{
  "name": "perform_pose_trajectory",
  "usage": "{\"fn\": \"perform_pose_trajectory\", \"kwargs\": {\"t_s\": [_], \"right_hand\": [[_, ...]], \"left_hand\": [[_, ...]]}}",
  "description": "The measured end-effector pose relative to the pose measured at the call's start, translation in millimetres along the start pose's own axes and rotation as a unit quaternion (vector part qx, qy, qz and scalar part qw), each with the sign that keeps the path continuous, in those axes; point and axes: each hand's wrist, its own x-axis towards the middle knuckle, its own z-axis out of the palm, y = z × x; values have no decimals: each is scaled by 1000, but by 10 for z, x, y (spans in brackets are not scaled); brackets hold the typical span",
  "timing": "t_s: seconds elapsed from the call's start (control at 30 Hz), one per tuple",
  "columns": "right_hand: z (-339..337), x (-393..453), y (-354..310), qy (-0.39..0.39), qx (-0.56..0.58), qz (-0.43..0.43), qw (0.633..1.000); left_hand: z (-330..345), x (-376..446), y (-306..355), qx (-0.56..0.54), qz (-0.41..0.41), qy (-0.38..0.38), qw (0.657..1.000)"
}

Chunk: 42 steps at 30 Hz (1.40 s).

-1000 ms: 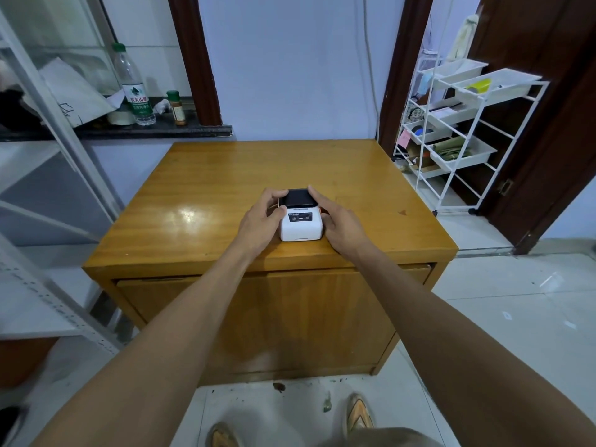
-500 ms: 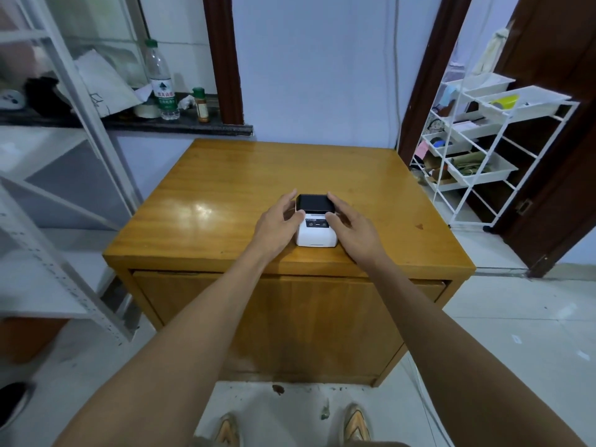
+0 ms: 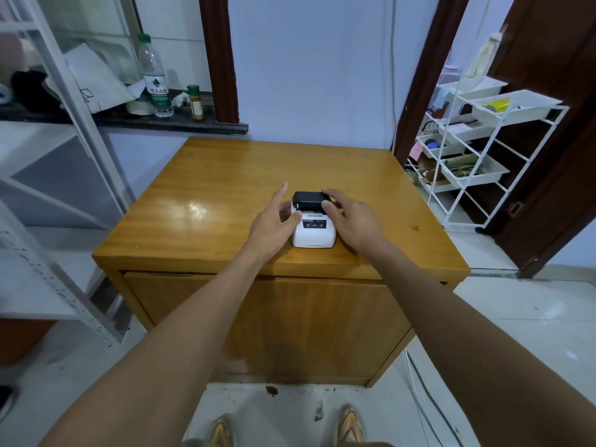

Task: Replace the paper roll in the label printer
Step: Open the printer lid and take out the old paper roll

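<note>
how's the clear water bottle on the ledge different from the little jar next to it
The clear plastic water bottle is far taller than the small amber jar. The bottle is see-through with a white and green label; the jar shows brownish contents. The bottle stands left of the jar, nearer the crumpled white paper. Both have green caps, stand upright and share the dark stone ledge.

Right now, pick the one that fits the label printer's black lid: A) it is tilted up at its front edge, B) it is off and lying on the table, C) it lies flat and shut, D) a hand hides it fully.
A: the black lid stands raised above the white label printer, showing a gap beneath its front edge, with the right hand on it.
</note>
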Motion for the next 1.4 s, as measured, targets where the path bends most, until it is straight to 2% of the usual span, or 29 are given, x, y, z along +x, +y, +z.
{"fn": "perform_pose_trajectory", "kwargs": {"t_s": [0.13, 0.3, 0.6, 0.8, 0.87, 0.97, 1.07, 1.13, 1.2, 1.27, 1.4], "right_hand": [[-9, 197, -131, 15, 55, 62, 996], [8, 533, -165, -26, 68, 116, 991], [144, 772, -149, -33, 118, 121, 985], [337, 603, -101, 14, 185, 112, 976], [380, 593, -51, -5, 234, 108, 966], [441, 719, 166, -72, 274, 127, 951], [348, 617, 140, -75, 282, 144, 945], [128, 339, -56, -57, 209, 147, 965], [22, 126, -80, 2, 73, 94, 993], [-26, -9, -79, 35, -24, 32, 999], [-87, 33, -139, 13, -67, -13, 998]], "left_hand": [[2, 2, 9, 11, 11, 1, 1000], [17, -10, -1, 4, 22, -6, 1000], [-4, -21, 11, 8, 53, -1, 999], [14, -19, 6, 21, 57, 12, 998], [21, -14, -7, 33, 63, 16, 997], [35, -8, -5, 37, 65, 19, 997], [34, -5, 1, 30, 59, 19, 998], [36, -10, 14, 28, 51, 20, 998], [40, -13, 13, 29, 53, 23, 998], [44, 5, -19, 29, 62, 32, 997], [62, 20, -49, 47, 72, 47, 995]]}}
